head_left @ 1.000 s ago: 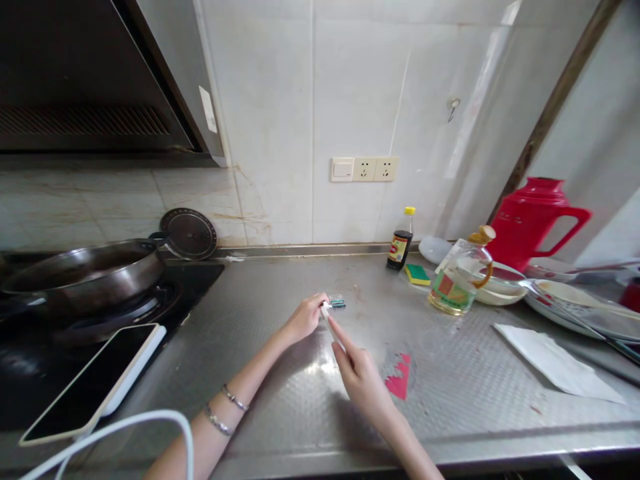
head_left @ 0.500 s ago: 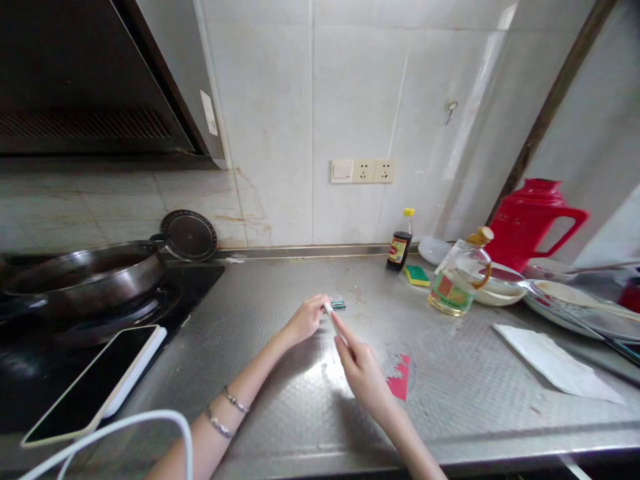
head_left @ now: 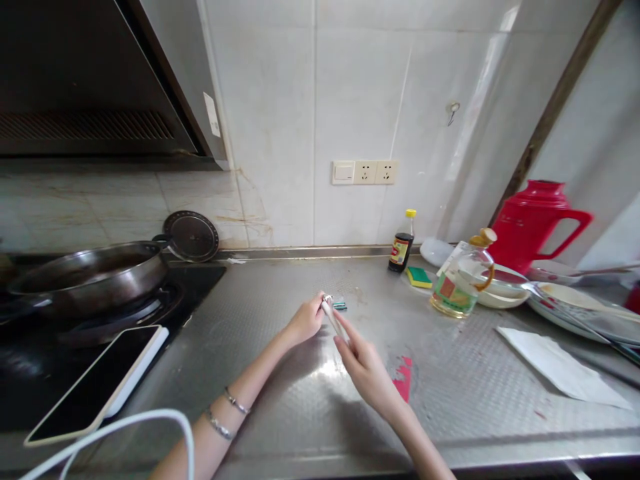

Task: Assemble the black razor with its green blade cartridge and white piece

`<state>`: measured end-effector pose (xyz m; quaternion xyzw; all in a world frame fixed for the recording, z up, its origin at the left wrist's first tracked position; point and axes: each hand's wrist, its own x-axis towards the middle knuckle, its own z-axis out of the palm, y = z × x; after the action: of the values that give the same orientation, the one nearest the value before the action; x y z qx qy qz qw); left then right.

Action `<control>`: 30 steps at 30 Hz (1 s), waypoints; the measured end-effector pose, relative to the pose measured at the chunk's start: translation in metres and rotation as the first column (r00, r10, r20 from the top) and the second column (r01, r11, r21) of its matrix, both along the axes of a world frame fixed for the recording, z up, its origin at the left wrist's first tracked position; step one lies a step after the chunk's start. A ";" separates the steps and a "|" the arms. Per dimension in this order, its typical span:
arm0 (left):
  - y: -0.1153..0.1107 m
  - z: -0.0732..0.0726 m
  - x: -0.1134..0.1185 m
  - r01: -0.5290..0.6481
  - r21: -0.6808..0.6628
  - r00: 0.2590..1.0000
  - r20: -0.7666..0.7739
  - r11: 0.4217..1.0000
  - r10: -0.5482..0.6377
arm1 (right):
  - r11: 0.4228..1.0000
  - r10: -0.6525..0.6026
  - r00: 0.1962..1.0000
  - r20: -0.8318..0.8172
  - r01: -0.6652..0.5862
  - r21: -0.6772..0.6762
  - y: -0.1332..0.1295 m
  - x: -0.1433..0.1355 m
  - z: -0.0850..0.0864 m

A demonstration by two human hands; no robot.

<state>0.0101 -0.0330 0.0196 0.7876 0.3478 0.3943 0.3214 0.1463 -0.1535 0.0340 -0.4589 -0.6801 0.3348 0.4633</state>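
Note:
My right hand [head_left: 365,370] is closed round a slim white stick-shaped tool [head_left: 334,321], which slants up and away to the left. At its far end my left hand [head_left: 306,319] pinches the tip, where a small metallic or dark part shows; its exact kind is too small to make out. Just right of that tip, two small teal-and-silver cylinders [head_left: 340,306] that look like batteries lie on the steel counter [head_left: 280,280]. A torn red sticker [head_left: 403,381] is stuck to the counter, partly covered by my right forearm.
A pan [head_left: 95,277] sits on the stove at left, with a phone [head_left: 97,387] and white cable [head_left: 150,415] in front. To the right are a soy sauce bottle [head_left: 401,248], sponge [head_left: 419,277], glass oil jug [head_left: 457,287], red thermos [head_left: 530,223], dishes and a napkin [head_left: 560,367].
The view has shifted slightly. My left fingers have moved a little at the tool's tip, so more of that end shows. Both hands stay on the tool.

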 end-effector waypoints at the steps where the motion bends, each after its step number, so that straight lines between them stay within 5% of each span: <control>1: -0.001 0.001 0.001 0.007 -0.099 0.998 0.056 0.995 -0.001 | 1.000 -0.001 1.000 -0.004 0.001 0.010 0.004 0.003 0.002; 3: -0.002 0.005 0.002 0.100 -0.328 0.983 0.176 0.940 -0.043 | 0.999 -0.024 1.000 0.011 0.024 0.044 0.016 0.012 0.005; 6: -0.003 0.012 0.001 0.282 -0.587 0.939 0.330 0.759 -0.094 | 0.985 -0.111 0.991 0.077 0.099 0.144 0.042 0.026 0.010; 11: -0.001 0.019 -0.005 0.390 -0.730 0.883 0.470 0.562 -0.002 | 0.960 -0.151 0.960 0.235 0.086 0.266 0.088 0.045 0.014; 21: 0.007 0.013 -0.006 0.383 -0.841 0.874 0.464 0.383 0.146 | 0.928 -0.097 0.868 0.488 -0.099 0.360 0.134 0.056 -0.006; 30: 0.007 0.009 -0.005 0.379 -0.858 0.878 0.452 0.347 0.159 | 0.915 -0.195 0.803 0.563 -0.058 0.400 0.133 0.056 -0.011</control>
<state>0.0053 -0.0259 0.0286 0.3673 0.3655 0.2770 0.8092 0.2021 -0.0208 0.0227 -0.4610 -0.8262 0.0124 0.3235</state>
